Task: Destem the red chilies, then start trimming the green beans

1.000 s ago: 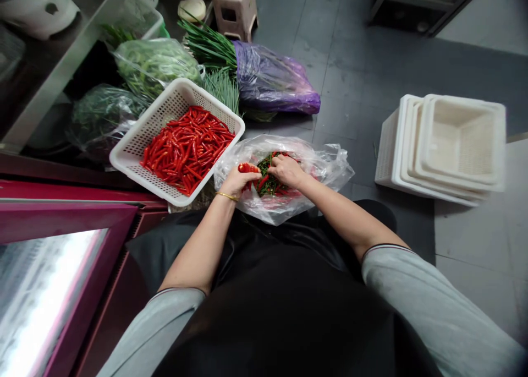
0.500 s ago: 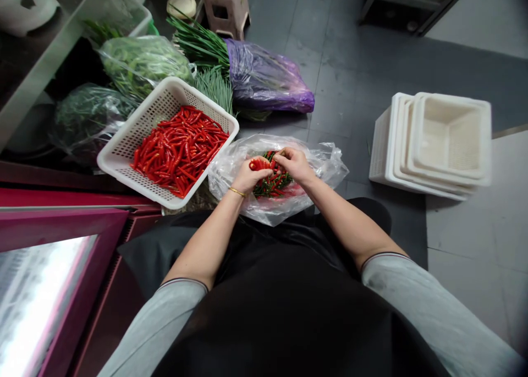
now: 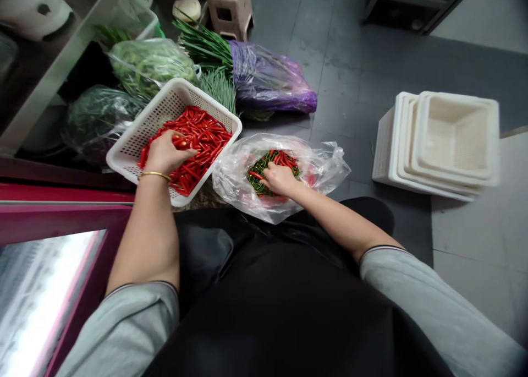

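Over the white perforated basket (image 3: 124, 148), my left hand (image 3: 160, 154) is curled around a small bunch of red chilies (image 3: 181, 142), thumb and fingers on either side. Beneath it lies a heap of loose red chilies (image 3: 206, 132) without green stems. My right hand (image 3: 280, 179) reaches into a clear plastic bag (image 3: 233, 187), fingers closed at the end of a red chili (image 3: 256, 175). Around those fingers are more red chilies and many green stems (image 3: 259, 189). The fingertips of my right hand are partly hidden.
Behind the basket sit bagged green vegetables (image 3: 152, 63) and long green stalks in a purple bag (image 3: 274, 80). A plastic stool (image 3: 231, 8) stands at the back. Nested white baskets (image 3: 437, 140) are on the right; a magenta-framed unit (image 3: 82, 267) borders my left.
My left hand has moved left from the bag to above the basket with its bunch of red chilies. My right hand has dropped slightly lower and left among the chilies in the bag.
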`<state>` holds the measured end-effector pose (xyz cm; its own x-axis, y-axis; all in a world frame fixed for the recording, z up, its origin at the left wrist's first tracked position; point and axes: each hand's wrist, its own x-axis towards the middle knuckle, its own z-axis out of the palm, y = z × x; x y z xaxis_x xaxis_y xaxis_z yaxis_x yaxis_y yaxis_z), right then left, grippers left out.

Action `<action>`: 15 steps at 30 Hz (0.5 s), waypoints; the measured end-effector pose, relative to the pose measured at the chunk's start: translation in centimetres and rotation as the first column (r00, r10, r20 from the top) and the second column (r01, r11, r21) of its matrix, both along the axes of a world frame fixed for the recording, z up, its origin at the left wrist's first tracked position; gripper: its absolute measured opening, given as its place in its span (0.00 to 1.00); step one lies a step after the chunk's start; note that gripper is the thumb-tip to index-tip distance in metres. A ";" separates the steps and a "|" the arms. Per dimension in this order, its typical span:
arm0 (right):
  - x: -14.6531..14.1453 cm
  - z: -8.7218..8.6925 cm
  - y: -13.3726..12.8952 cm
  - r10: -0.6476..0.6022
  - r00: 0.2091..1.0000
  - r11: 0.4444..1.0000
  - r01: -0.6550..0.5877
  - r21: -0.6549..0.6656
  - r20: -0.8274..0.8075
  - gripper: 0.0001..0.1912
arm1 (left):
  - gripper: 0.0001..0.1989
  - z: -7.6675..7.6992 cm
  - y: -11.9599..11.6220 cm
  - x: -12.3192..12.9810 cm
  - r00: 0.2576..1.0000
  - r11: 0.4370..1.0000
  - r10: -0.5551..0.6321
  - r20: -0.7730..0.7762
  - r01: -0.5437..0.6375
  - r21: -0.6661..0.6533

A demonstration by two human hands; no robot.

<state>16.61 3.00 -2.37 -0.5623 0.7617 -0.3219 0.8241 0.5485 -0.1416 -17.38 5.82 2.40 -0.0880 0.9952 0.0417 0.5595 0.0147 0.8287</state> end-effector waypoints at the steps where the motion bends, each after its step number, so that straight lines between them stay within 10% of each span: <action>1: -0.6 -0.4 0.0 0.000 1.000 1.000 0.000 -0.024 0.020 0.21 | 0.25 0.2 0.5 -1.3 0.992 1.000 -0.011 -0.126 0.014 0.024; 4: -0.8 -0.5 0.9 -0.032 0.999 0.999 0.032 -0.022 0.017 0.17 | 0.32 1.3 0.7 -0.4 0.908 0.988 -0.030 -0.417 0.089 0.123; 9: 2.2 1.9 1.1 -0.042 0.956 0.998 0.027 -0.055 -0.292 0.14 | 0.22 0.2 -2.9 12.3 0.719 0.846 -0.391 -0.574 0.526 0.083; 15: 5.4 2.9 -3.5 -0.290 0.679 0.835 -0.164 -0.525 -0.674 0.19 | 0.08 -4.5 -7.8 20.4 0.727 0.766 -0.614 -0.306 0.643 -0.007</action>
